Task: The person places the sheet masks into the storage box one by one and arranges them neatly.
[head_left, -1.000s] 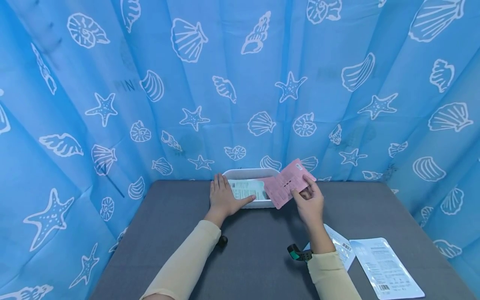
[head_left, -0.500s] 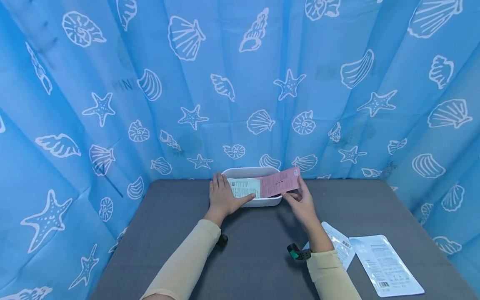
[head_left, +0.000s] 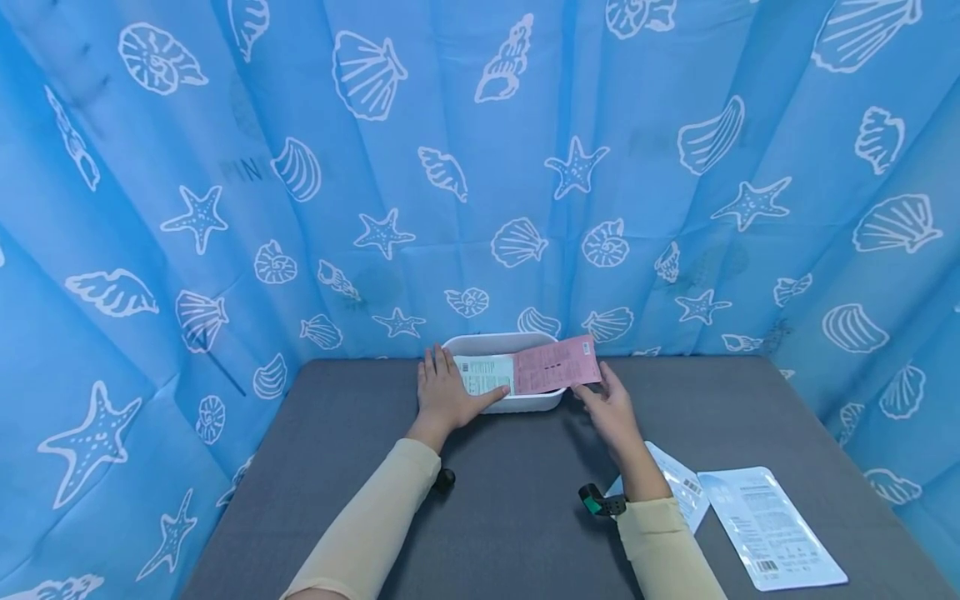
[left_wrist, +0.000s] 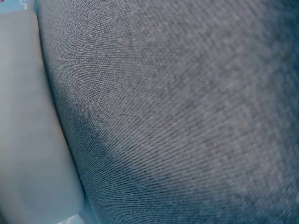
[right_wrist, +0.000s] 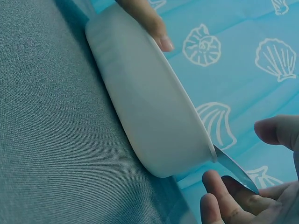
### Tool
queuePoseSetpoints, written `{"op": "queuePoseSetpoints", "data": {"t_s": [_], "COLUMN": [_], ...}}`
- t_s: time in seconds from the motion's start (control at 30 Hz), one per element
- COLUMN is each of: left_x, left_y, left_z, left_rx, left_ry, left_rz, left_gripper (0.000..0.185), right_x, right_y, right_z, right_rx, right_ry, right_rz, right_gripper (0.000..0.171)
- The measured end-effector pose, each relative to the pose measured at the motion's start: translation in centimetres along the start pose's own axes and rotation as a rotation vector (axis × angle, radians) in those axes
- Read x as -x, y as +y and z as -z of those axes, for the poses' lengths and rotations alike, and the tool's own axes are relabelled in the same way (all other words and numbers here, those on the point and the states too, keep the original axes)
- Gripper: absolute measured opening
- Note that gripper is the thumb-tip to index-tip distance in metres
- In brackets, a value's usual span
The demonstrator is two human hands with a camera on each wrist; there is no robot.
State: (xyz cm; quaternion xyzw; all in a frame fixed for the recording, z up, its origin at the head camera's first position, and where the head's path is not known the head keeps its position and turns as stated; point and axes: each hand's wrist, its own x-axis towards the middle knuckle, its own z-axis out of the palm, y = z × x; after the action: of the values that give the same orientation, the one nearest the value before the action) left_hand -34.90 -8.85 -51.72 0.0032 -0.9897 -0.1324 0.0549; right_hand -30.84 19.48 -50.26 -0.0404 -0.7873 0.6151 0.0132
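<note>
A white oblong plastic bin (head_left: 525, 404) stands near the table's back edge. My left hand (head_left: 446, 396) rests on its left end, fingers spread and the thumb over the front rim. Inside lies a pale green printed packet (head_left: 486, 372). A flat pink packet (head_left: 557, 367) overlaps it and sticks out past the bin's right end, tilted up. My right hand (head_left: 611, 412) is under the packet's right end. In the right wrist view the packet's edge (right_wrist: 237, 172) lies on the fingers (right_wrist: 224, 193), with the thumb apart from it. The left wrist view shows only the bin's wall (left_wrist: 35, 130) and tablecloth.
Two silvery-white packets lie at the table's right front: one flat (head_left: 772, 529), the other (head_left: 681, 483) partly behind the right forearm. A blue shell-print curtain (head_left: 480, 183) hangs close behind the bin. Grey cloth (head_left: 495, 500) covers the table.
The pink packet has come down and left from the right hand's pinch and now lies lower over the bin. The right thumb has let go of it. The left hand stays put.
</note>
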Motion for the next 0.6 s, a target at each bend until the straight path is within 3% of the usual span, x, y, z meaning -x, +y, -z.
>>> {"op": "queuePoseSetpoints", "data": {"t_s": [0.23, 0.6], "left_x": [-0.08, -0.26], "left_y": [0.01, -0.24], "left_z": [-0.03, -0.32], "left_rx": [0.001, 0.007], "left_ry": [-0.003, -0.004], "left_rz": [0.002, -0.013], "left_gripper": [0.145, 0.144], "right_x": [0.09, 0.47], "right_y": [-0.05, 0.36], "right_z": [0.03, -0.46], "right_rx": [0.037, 0.101], "right_ry": [-0.048, -0.19], "right_rz": [0.005, 0.027], "right_gripper": [0.074, 0.069]}}
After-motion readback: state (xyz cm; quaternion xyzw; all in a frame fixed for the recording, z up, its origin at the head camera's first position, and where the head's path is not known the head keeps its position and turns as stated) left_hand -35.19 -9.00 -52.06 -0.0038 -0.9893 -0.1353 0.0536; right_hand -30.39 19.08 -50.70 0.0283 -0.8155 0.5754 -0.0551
